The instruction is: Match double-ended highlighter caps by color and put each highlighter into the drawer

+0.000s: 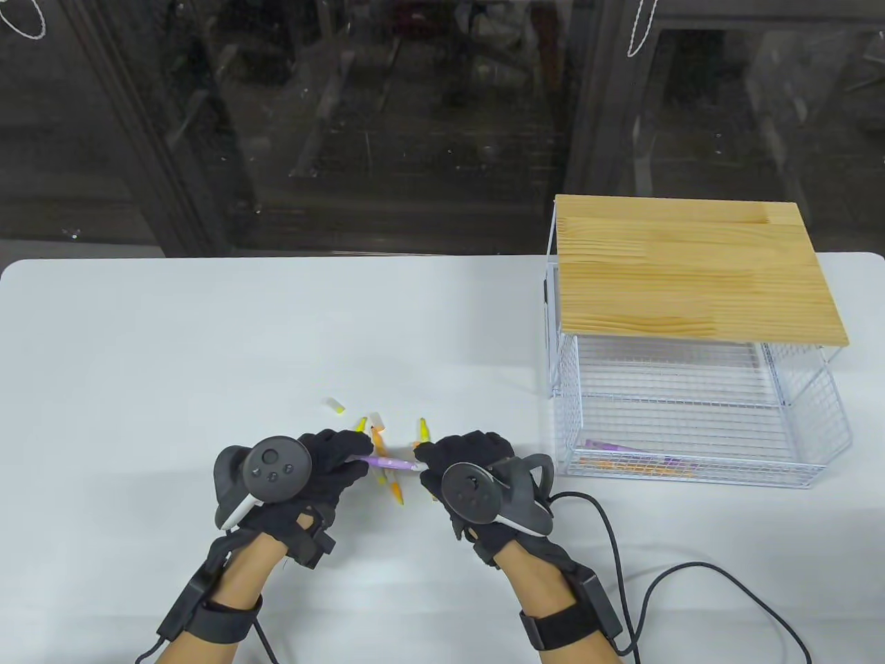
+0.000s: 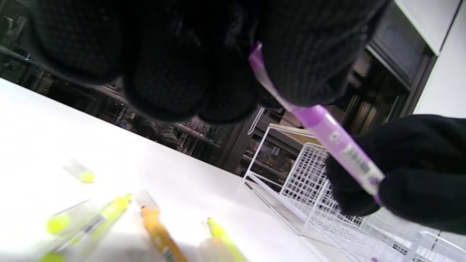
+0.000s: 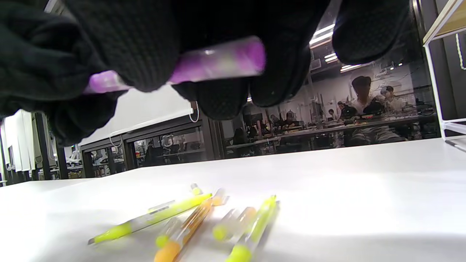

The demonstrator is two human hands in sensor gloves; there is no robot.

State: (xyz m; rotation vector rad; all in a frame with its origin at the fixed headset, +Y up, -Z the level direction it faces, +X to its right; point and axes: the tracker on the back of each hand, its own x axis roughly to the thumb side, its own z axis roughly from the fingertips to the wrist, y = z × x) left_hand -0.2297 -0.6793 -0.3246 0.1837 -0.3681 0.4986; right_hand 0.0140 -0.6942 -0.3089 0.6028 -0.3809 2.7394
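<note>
Both hands hold one purple highlighter (image 1: 388, 463) level above the table. My left hand (image 1: 330, 462) pinches its left end; in the left wrist view the purple highlighter (image 2: 327, 136) runs from those fingers to the right glove. My right hand (image 1: 442, 460) grips the right end, and the purple highlighter (image 3: 218, 60) shows between its curled fingers. Below them lie an orange highlighter (image 1: 387, 477) and yellow highlighters (image 3: 153, 216), with a loose yellow-tipped cap (image 1: 336, 405) farther left. The white wire drawer (image 1: 691, 415) stands pulled out at the right, holding purple and orange highlighters (image 1: 636, 460).
The drawer sits in a wire frame with a wooden top (image 1: 691, 270) at the table's right. A black cable (image 1: 691, 574) runs from my right wrist across the near right of the white table (image 1: 173, 360). A glass wall stands behind the table.
</note>
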